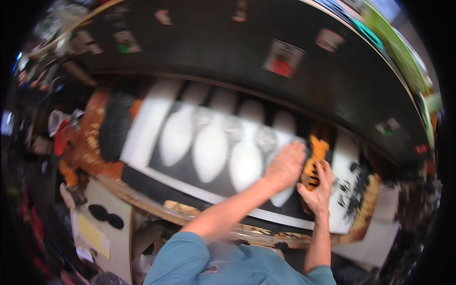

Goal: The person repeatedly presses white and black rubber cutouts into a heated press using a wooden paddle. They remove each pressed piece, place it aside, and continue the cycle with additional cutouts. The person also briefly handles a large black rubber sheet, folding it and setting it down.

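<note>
A row of several white sole-shaped pieces (210,151) lies on a black panel with a white border (190,190). My left hand (286,166) rests flat over the rightmost white piece (281,195), fingers stretched out and slightly blurred. Just to its right, my right hand (318,190) grips an orange, sole-shaped piece with dark slots (317,151), thumb on one side and fingers on the other. The underside of that orange piece is hidden.
A worn wooden bench edge (147,203) runs in front of me. Behind the panel stands a dark board (209,42) with small pictures. A dark sole-shaped piece (115,126) lies at left; black smears (354,190) mark the white surface at right.
</note>
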Motion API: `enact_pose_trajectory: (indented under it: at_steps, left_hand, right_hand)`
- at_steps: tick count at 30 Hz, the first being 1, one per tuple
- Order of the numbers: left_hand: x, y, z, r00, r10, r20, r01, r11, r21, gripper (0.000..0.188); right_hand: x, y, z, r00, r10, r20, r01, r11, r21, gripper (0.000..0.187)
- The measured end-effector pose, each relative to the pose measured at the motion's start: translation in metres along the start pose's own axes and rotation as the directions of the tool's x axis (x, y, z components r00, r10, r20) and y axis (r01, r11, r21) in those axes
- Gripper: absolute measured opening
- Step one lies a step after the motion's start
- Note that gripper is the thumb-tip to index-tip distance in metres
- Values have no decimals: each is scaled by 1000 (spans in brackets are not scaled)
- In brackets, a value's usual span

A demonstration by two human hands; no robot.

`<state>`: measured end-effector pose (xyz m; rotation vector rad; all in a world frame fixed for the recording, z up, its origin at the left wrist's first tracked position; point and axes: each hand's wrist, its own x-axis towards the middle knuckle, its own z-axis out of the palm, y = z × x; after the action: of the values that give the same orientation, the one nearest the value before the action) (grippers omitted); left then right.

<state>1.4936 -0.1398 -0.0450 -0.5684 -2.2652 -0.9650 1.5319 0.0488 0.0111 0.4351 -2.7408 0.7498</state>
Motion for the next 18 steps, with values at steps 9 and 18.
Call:
enact_pose_trajectory:
  at_steps: [9,18]
  left_hand:
    - [8,4,-17,972,-73,225,53,994,91,43]
    - [20,18,-26,955,-123,268,98,990,103,44]
  right_hand:
    - [13,-2,-71,963,238,127,-213,381,900,94]
    - [-3,-8,-80,914,405,35,-24,-32,999,74]
